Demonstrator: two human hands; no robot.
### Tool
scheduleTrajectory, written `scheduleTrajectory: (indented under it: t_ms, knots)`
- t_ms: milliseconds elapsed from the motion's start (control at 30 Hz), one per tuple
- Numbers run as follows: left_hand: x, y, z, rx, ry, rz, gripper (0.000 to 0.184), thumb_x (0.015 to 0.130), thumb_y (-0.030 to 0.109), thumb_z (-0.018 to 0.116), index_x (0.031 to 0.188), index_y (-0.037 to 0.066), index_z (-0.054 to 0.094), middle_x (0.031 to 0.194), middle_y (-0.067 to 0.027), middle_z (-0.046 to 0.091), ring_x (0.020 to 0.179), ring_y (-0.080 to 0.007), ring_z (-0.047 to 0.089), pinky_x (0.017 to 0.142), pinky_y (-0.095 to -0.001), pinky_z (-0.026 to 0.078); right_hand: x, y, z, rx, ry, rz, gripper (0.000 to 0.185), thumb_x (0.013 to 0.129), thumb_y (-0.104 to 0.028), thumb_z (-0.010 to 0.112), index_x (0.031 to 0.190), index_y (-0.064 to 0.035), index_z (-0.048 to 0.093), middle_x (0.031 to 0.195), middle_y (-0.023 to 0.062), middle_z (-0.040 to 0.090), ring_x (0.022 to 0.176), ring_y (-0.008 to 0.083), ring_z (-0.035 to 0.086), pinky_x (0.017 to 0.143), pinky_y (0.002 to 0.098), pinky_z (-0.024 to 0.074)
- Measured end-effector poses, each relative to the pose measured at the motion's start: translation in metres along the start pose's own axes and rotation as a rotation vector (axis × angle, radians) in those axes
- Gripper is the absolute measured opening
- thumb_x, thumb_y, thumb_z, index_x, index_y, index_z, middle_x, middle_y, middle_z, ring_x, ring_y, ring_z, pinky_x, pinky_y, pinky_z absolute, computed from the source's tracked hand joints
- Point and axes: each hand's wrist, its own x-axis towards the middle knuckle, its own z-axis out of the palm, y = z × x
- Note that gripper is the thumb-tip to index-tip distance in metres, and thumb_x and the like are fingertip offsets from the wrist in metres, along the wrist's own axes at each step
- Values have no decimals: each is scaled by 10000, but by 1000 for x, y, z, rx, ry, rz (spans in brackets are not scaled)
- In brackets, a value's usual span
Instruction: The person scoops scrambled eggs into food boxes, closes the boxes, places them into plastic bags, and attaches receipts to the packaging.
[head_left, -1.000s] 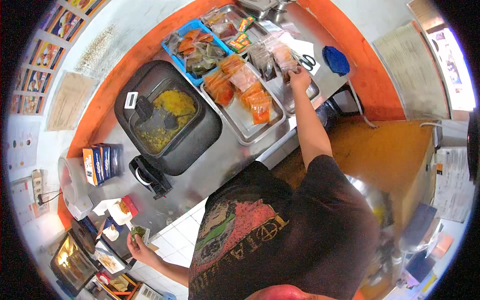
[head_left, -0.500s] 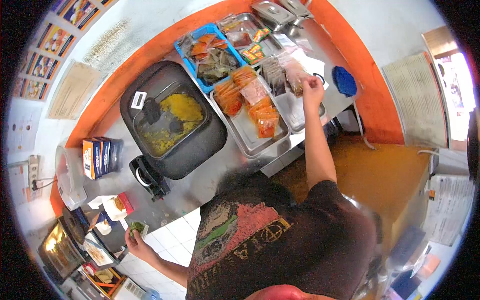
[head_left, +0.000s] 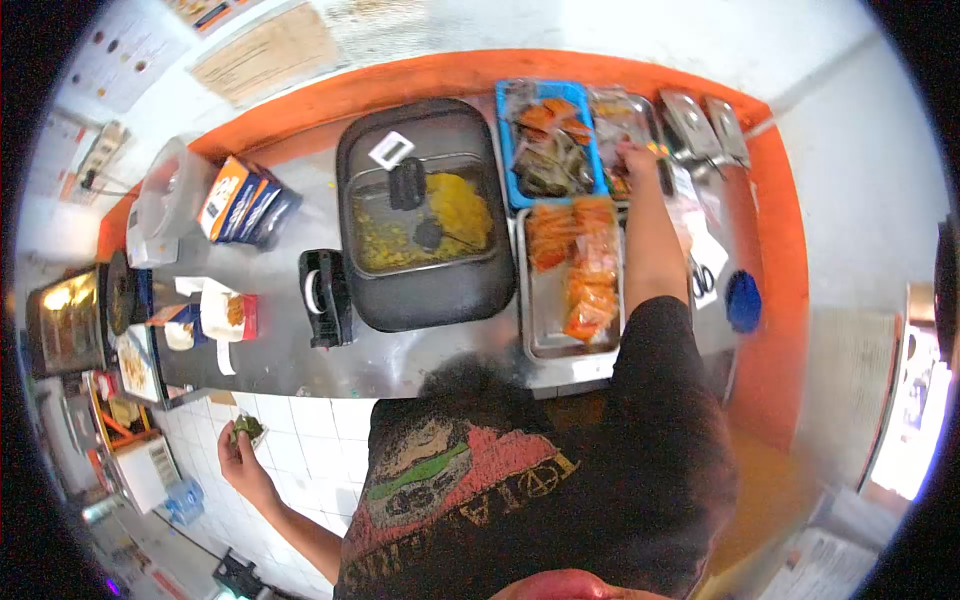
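At the lower left, above the tiled floor, my left hand pinches a small packet with dark green contents; what exactly is inside cannot be made out. My right hand reaches over the far metal tray, where sachets lie. Its fingers are blurred, and whether they grip a sachet is unclear. To its left stands a blue basket holding sachets of orange and dark contents. Nearer me, a metal tray carries rows of orange sachets; my right forearm passes along its right side.
A black lidded pan with yellow food sits mid-counter. Left of it are a black tape dispenser, printed boxes, a clear plastic tub and small cartons. Scissors and a blue object lie at the right.
My right hand has moved from the sachets at the right to the far tray beside the blue basket. My left hand still holds the green packet. The view has turned.
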Motion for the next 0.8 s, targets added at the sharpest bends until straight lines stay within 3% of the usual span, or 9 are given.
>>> scheduleTrajectory:
  t_ms: [33, 100, 200, 267, 300, 400, 467, 633, 800]
  knots:
    - [-8, -6, -9, 5, 28, -4, 269, 965, 33, 564, 1220, -51, 582, 1126, -139, 654, 1010, -186, 628, 901, -305, 497, -3, -8, 9, 73, 8, 120, 25, 881, -61, 653, 893, -74, 635, 609, 3, 511, 494, 169, 482, 480, 373, 472]
    - [-19, -15, -22, -21, 100, -71, 273, 962, 30, 567, 1220, -58, 579, 1133, -149, 653, 1028, -198, 629, 901, -322, 507, 1, -10, 19, -9, -26, 100, 130, 884, -128, 652, 990, -61, 683, 671, 67, 621, 523, 215, 561, 500, 402, 484]
    - [-21, -32, -27, -16, 81, -86, 281, 957, 28, 573, 1222, -65, 573, 1132, -160, 654, 1019, -213, 636, 901, -330, 518, -14, -36, 17, -909, 135, -104, 433, 896, -387, 571, 1195, -91, 675, 933, 156, 715, 824, 340, 671, 784, 449, 507]
    - [-32, -37, -31, 24, 95, -95, 280, 950, 28, 581, 1215, -65, 578, 1118, -162, 661, 1004, -223, 644, 894, -335, 527, 82, 54, -10, -1243, 212, -245, 582, 905, -565, 441, 1229, -139, 670, 1173, 162, 682, 1117, 363, 621, 985, 469, 434]
    - [-26, -33, -26, 63, 113, -94, 276, 946, 28, 585, 1207, -61, 587, 1105, -158, 666, 992, -224, 649, 887, -335, 531, 65, 29, -31, -888, -11, -249, 602, 911, -577, 434, 1241, -126, 659, 1261, 164, 640, 1130, 333, 617, 971, 462, 445]
    - [-7, -31, -26, 83, 109, -85, 256, 922, 35, 619, 1165, -47, 627, 1059, -134, 684, 976, -192, 653, 862, -319, 524, -31, -67, -15, -460, 161, -149, 381, 836, -393, 728, 1042, -75, 765, 955, 87, 748, 845, 175, 676, 792, 314, 521]
    - [2, -8, -19, 98, 94, -41, 248, 915, 40, 634, 1152, -35, 638, 1023, -112, 695, 956, -165, 654, 859, -300, 518, -41, -77, -22, -193, 114, -372, 245, 883, -172, 705, 1061, -6, 735, 1008, 74, 730, 905, 161, 663, 841, 277, 509]
    - [46, -33, -15, 13, 8, -51, 242, 902, 36, 651, 1138, -16, 647, 1003, -89, 699, 914, -140, 652, 831, -264, 508, -274, -242, 46, 45, 20, -467, 181, 878, -90, 691, 1027, 2, 736, 1069, 84, 709, 1004, 191, 637, 931, 289, 475]
    - [102, -74, -40, -17, 18, -40, 218, 903, 29, 640, 1115, -22, 647, 965, -69, 686, 874, -120, 639, 802, -253, 504, -446, -281, 163, -13, -560, -495, 189, 781, -27, 744, 970, -17, 748, 1048, 75, 670, 1029, 180, 606, 906, 288, 474]
